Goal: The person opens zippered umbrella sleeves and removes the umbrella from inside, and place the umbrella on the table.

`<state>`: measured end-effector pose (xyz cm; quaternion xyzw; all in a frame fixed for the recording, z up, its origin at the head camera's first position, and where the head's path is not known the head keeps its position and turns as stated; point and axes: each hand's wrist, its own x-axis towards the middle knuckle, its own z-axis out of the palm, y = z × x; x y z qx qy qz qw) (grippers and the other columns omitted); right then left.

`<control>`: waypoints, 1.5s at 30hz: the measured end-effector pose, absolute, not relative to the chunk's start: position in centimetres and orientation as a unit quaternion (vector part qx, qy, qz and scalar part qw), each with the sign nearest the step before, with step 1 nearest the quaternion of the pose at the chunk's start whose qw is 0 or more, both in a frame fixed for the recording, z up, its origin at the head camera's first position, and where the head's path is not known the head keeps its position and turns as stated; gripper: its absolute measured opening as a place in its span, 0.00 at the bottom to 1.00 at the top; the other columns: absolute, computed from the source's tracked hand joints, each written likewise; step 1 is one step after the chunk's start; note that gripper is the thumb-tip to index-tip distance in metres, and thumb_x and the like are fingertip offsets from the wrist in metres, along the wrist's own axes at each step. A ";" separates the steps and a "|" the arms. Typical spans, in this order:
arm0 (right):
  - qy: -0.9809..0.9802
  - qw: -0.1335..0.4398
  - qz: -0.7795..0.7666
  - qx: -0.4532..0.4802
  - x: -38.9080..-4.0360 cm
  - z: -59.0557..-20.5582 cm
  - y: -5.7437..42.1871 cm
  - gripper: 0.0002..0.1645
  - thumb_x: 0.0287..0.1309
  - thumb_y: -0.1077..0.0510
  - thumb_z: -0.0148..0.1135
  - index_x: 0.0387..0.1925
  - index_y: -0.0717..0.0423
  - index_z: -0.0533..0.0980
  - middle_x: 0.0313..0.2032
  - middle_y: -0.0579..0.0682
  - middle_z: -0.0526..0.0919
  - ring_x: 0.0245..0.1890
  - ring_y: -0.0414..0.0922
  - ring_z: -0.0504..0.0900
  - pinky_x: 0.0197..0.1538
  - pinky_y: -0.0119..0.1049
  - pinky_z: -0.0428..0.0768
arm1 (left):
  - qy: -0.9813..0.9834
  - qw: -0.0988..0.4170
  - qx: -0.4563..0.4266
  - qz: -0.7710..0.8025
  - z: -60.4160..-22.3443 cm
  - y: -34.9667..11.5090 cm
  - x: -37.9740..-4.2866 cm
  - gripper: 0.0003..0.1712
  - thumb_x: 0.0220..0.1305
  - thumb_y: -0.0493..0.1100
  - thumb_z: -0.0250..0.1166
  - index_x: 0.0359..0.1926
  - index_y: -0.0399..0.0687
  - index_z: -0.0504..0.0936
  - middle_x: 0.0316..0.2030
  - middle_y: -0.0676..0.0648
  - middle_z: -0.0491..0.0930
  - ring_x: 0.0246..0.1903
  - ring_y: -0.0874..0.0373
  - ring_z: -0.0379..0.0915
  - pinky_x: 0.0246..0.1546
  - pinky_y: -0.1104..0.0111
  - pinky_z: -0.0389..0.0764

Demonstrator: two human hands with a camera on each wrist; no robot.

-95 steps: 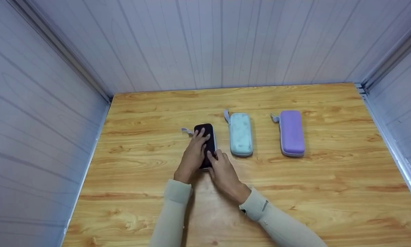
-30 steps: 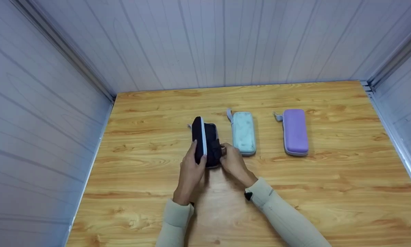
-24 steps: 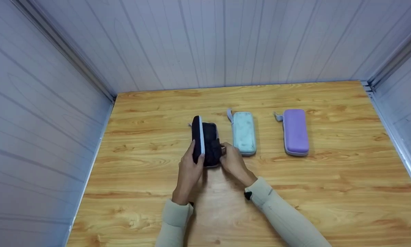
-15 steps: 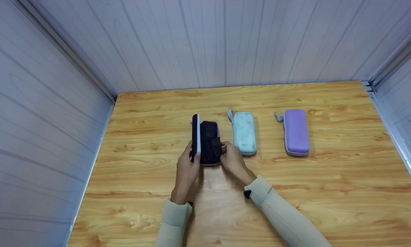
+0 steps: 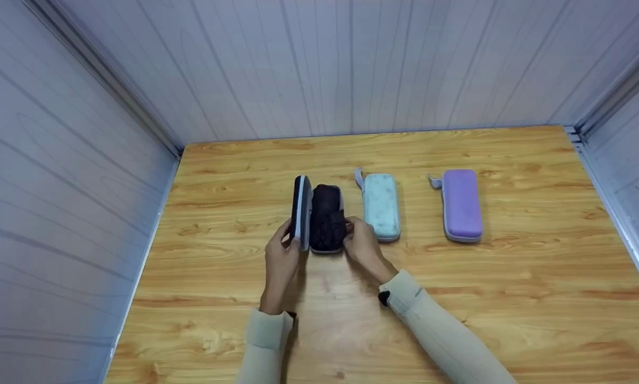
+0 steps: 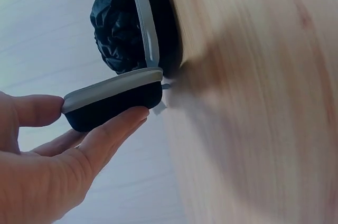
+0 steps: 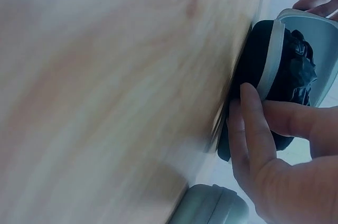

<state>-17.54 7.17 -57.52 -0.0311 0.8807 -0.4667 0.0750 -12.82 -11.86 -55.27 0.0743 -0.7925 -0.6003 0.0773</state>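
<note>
A black hard-shell zipper case [image 7: 257,49] stands open on the wooden table, hinged on its left side. Its lid [image 5: 297,208], edged in light grey, is raised roughly upright; the grey lining shows. Crumpled black fabric [image 5: 327,218] fills the base. My left hand [image 5: 282,264] pinches the lid near its front end, thumb on the rim and fingers against the outer shell. At the right side of the base, my right hand [image 5: 364,248] grips the wall, with fingers outside and the thumb over the rim by the fabric.
A mint marbled case [image 5: 381,205] with a wrist loop lies just right of my right hand. Farther right lies a purple case [image 5: 462,202]. White panel walls [image 5: 319,69] enclose the table [image 5: 538,298] at the back and both sides.
The black case was closed at first. My left hand has swung its lid up and leftward, uncovering the fabric inside. My right hand has kept its hold at the base's right side recently.
</note>
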 end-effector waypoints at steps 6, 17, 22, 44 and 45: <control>0.884 0.065 -0.461 -0.034 -17.5 -57.3 7.2 0.28 0.62 0.76 0.51 0.64 0.72 0.77 0.44 0.60 0.89 0.34 0.48 0.85 0.44 0.44 0.85 | -0.792 0.087 0.098 -0.597 -55.5 -12.6 -12.9 0.25 0.72 0.26 0.58 0.68 0.31 0.78 0.64 0.29 0.79 0.56 0.34 0.84 0.50 0.54 0.87; 0.883 0.054 -0.464 -0.043 -17.6 -57.3 7.2 0.27 0.62 0.77 0.52 0.62 0.70 0.78 0.45 0.62 0.88 0.42 0.55 0.88 0.46 0.48 0.86 | -0.785 0.092 0.141 -0.597 -56.1 -13.6 -13.2 0.22 0.69 0.24 0.59 0.63 0.29 0.82 0.59 0.28 0.82 0.51 0.34 0.86 0.33 0.73 0.81; 0.880 0.048 -0.470 -0.051 -17.4 -57.1 7.2 0.29 0.63 0.77 0.53 0.66 0.72 0.74 0.49 0.63 0.87 0.45 0.55 0.88 0.49 0.49 0.87 | -0.783 0.088 0.151 -0.596 -56.2 -13.5 -13.1 0.22 0.69 0.25 0.59 0.63 0.30 0.82 0.59 0.30 0.83 0.52 0.36 0.86 0.36 0.70 0.84; 0.955 -0.046 -0.246 -0.157 -15.8 -56.7 2.0 0.50 0.62 0.49 0.77 0.78 0.61 0.64 0.74 0.78 0.59 0.67 0.72 0.70 0.58 0.58 0.82 | -0.806 0.122 0.135 -0.564 -56.1 -12.2 -12.7 0.22 0.67 0.23 0.61 0.61 0.30 0.84 0.59 0.29 0.82 0.50 0.33 0.85 0.49 0.48 0.87; 0.957 -0.050 -0.238 -0.157 -15.8 -56.8 1.8 0.49 0.63 0.50 0.77 0.78 0.61 0.65 0.73 0.78 0.60 0.66 0.72 0.70 0.58 0.59 0.82 | -0.806 0.123 0.136 -0.562 -56.1 -12.2 -12.7 0.22 0.67 0.23 0.61 0.61 0.31 0.84 0.59 0.29 0.82 0.50 0.33 0.85 0.49 0.48 0.87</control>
